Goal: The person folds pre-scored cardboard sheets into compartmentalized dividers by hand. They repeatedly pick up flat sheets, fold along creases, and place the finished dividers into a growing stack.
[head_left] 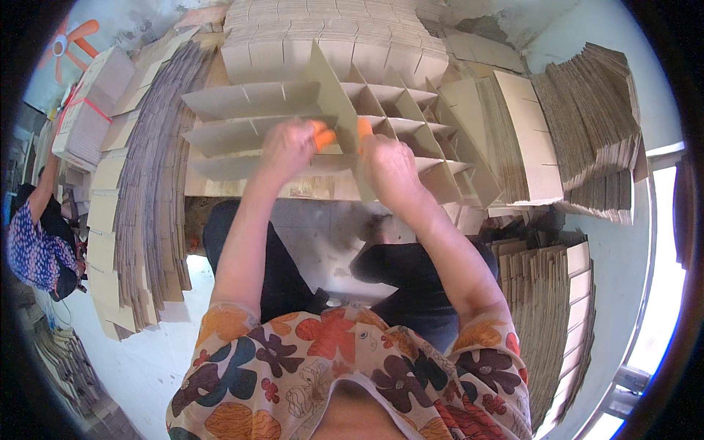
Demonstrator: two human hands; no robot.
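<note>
A cardboard divider grid (411,132) stands on the work surface in front of me, its right part made of crossed strips forming cells. A tall cross strip (334,95) runs through its middle. Several long strips, among them the middle long strip (227,136), stretch out to the left. My left hand (288,149), a little blurred, is closed over the middle long strip beside the cross strip. My right hand (389,160) is closed at the cross strip's near part. Orange covers (323,136) sit on fingertips of both hands. Parts of the grip are hidden.
A large stack of slotted cardboard (334,40) lies behind the grid. More cardboard stacks stand at the left (150,176), right (594,125) and lower right (543,315). Far left, another person (44,242) reaches toward a white box (95,110) near an orange fan (60,48).
</note>
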